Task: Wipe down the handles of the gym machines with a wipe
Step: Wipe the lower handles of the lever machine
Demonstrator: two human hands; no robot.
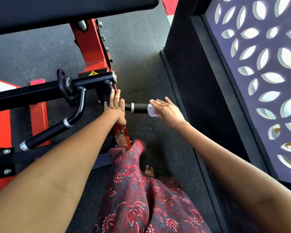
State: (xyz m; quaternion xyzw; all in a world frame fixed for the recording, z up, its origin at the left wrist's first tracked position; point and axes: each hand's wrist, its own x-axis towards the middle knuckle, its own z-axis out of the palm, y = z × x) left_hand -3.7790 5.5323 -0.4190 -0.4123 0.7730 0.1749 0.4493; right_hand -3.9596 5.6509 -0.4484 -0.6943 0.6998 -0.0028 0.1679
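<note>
White crumpled wipe [151,110] pressed against end of black handle [139,108].

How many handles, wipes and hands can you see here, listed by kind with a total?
Machine handles: 2, the short handle being wiped and the long bent handle lower left
Wipes: 1, the white wipe under the right hand
Hands: 2, counting the left hand
Total: 5
</note>
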